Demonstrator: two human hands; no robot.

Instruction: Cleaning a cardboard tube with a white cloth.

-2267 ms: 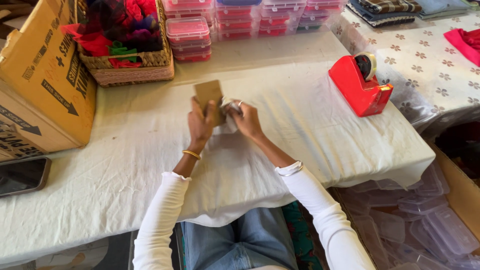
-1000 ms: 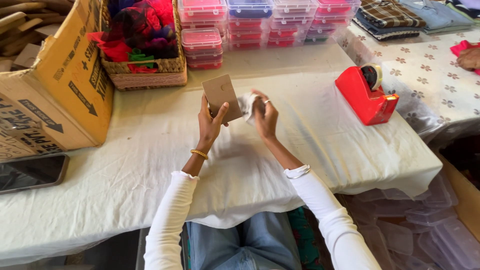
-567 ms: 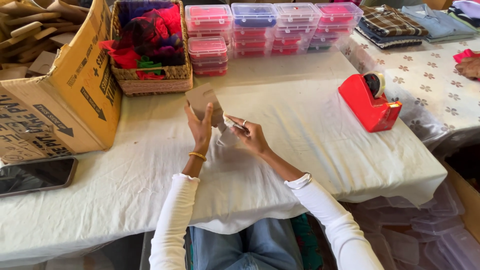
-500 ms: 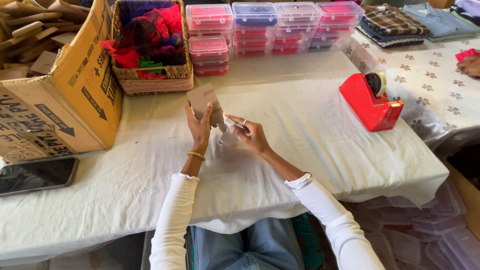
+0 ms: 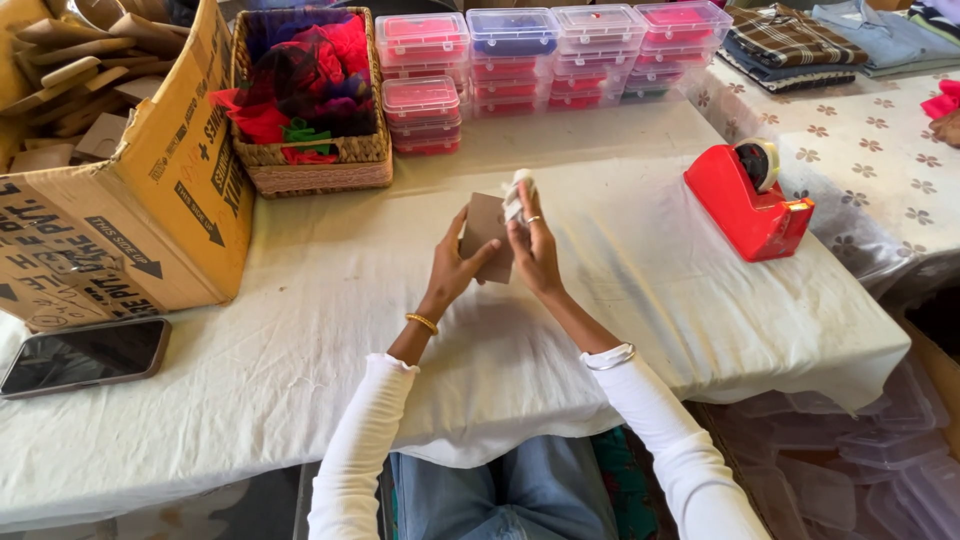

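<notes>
At frame centre, the left hand (image 5: 452,268) grips a small brown card (image 5: 487,232) from below and behind, thumb across its lower edge, so the card stands upright above the cloth (image 5: 330,330), facing the person. The right hand (image 5: 533,250) closes on the card's right edge; its fingertips pinch a small white item (image 5: 517,192) against the card's top corner. What the white item is cannot be told. Both hands are raised clear of the table, which leaves both faces of the card reachable.

Supplies sit along the far edge, within arm's reach:
- A wicker basket (image 5: 310,170), upper left of centre, holds red, purple and green fabric pieces; its open top allows picking by hand.
- Stacked clear boxes (image 5: 560,45) with red contents run along the top centre, lids on, stacked to save table area.
- A red tape dispenser (image 5: 745,195) stands at right, roll uppermost, near the right hand's side.
- A large carton (image 5: 150,190) lies on its side at upper left, its opening showing brown card pieces inside.
- A phone (image 5: 85,355) rests screen up at lower left, well apart from the work zone.
- Folded garments (image 5: 790,35) lie on a second, patterned table at upper right.
</notes>
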